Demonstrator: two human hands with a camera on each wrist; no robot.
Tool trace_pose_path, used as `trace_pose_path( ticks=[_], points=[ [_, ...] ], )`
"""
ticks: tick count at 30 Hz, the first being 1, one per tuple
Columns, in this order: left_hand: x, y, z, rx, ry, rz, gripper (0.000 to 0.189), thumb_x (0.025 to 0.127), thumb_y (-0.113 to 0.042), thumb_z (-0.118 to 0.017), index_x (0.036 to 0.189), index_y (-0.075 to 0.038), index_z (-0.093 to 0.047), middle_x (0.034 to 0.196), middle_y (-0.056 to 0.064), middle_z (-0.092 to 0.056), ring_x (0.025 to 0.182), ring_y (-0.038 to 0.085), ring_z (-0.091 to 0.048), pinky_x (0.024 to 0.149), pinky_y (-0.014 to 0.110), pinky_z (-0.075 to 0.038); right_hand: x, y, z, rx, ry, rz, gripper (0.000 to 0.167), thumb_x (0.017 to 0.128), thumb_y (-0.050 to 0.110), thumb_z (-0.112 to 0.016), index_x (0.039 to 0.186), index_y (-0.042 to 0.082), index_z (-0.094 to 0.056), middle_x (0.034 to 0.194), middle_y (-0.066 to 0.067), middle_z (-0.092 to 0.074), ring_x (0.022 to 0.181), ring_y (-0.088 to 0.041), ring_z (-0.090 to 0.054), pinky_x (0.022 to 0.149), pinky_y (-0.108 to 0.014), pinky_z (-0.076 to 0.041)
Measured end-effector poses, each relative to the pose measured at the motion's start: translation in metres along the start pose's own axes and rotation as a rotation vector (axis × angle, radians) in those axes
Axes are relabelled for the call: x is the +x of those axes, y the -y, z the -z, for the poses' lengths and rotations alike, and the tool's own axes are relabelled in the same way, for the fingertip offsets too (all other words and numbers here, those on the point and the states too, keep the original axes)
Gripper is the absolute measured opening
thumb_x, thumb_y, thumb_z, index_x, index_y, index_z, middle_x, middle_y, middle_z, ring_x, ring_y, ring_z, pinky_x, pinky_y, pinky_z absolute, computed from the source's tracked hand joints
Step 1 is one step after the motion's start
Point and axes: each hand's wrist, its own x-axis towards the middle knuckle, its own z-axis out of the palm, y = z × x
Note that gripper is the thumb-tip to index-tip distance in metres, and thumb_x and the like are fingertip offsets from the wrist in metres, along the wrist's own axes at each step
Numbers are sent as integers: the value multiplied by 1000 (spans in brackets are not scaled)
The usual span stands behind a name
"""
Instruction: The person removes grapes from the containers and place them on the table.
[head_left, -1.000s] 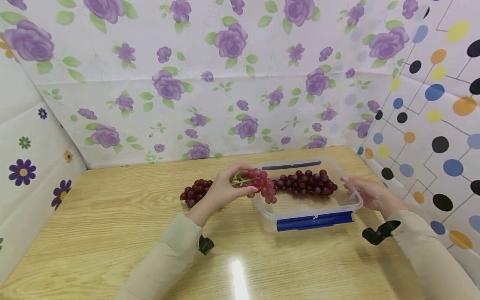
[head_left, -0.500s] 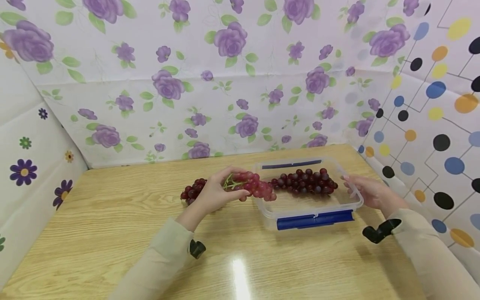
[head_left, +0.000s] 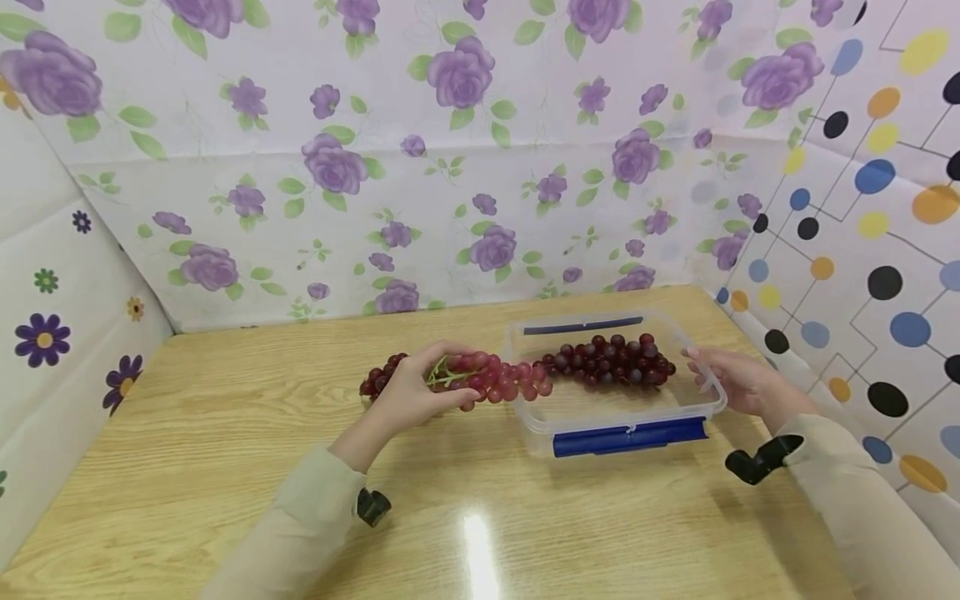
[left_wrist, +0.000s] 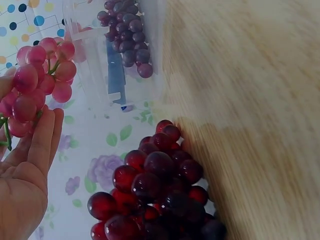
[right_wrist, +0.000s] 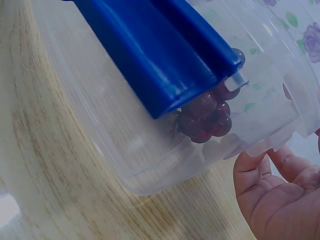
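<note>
My left hand (head_left: pixel 401 396) holds a bunch of pinkish-red grapes (head_left: pixel 510 379) by its green-stem end, the tip of the bunch overlapping the left rim of a clear plastic container (head_left: pixel 585 407) in the head view. Inside the container lies a bunch of dark red grapes (head_left: pixel 615 362). At the container's right side my right hand (head_left: pixel 742 383) grips the rim with thumb and fingers. Another dark red bunch (head_left: pixel 377 380) rests on the table, partly hidden behind my left hand; the left wrist view shows these dark grapes (left_wrist: pixel 155 185) close below that hand.
The container has a blue latch flap (head_left: pixel 630 437) along its front and another blue flap (head_left: pixel 583 326) at the back. A wood-grain table (head_left: pixel 225 467) carries everything. Floral sheeting (head_left: pixel 420 192) stands behind it, with a dotted sheet (head_left: pixel 862 250) on the right.
My left hand has moved left with the pinkish-red grapes, away from the container and over toward the dark bunch on the table. The right hand stays at the container's rim.
</note>
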Motion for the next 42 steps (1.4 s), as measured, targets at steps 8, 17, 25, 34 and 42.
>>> trace_pose_path(
  ticks=[8, 17, 25, 34, 42],
  points=[
    [-9, 3, 2, 45, -7, -16, 45, 81, -20, -77, 123, -21, -59, 123, 2, -61, 116, 23, -55, 90, 39, -50, -1, 1, -2, -11, -22, -22, 15, 97, 35, -52, 91, 31, -65, 113, -1, -40, 80, -9, -45, 70, -25, -45],
    [-15, 6, 5, 36, -33, -22, 45, 81, -18, -77, 123, -20, -60, 122, 3, -61, 113, 22, -57, 90, 40, -51, -1, 4, -5, -10, -35, -41, 13, 97, 35, -53, 92, 29, -63, 119, -2, -38, 80, -9, -46, 70, -24, -46],
    [-15, 2, 9, 44, -79, -73, 47, 79, -11, -77, 123, -12, -59, 117, 10, -63, 106, 24, -59, 84, 37, -52, -1, 4, -4, -3, -33, -45, 18, 97, 34, -53, 86, 30, -67, 107, 4, -46, 80, -10, -45, 70, -25, -46],
    [-19, 1, 17, 29, -74, -101, 44, 79, -10, -78, 120, -13, -62, 114, 8, -64, 103, 18, -60, 85, 29, -51, 2, 1, -2, -6, -39, -54, 14, 96, 36, -54, 90, 31, -65, 113, 1, -41, 83, -11, -43, 70, -25, -45],
    [-25, -6, 23, 32, -123, -103, 46, 79, -6, -77, 121, -9, -61, 114, 10, -64, 98, 16, -58, 80, 27, -51, -1, 3, -3, -4, -28, -44, 16, 97, 36, -53, 88, 32, -65, 115, -1, -38, 81, -10, -44, 70, -25, -44]
  ],
)
